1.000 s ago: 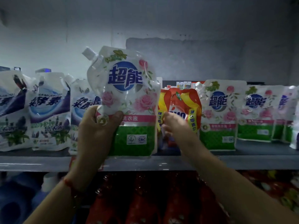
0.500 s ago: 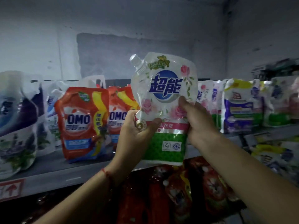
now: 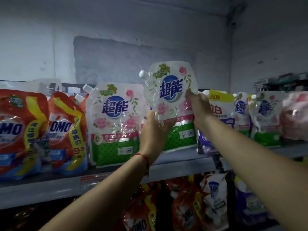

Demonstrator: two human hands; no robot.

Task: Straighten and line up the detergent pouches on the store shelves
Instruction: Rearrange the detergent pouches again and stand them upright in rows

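Both hands — left hand (image 3: 154, 129), right hand (image 3: 199, 109) — fingers grasping rose pouch (image 3: 173, 104) above shelf (image 3: 175, 165)

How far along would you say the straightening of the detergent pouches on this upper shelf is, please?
Looks done: the two red-orange plastic OMO pouches and one white-and-green rose-print pouch stand upright, side by side. In hand: the left hand and right hand grip a matching white-and-green rose pouch, low over the grey metal shelf beside its twin. Left: the purple-and-white pouch and those beyond lean unevenly.
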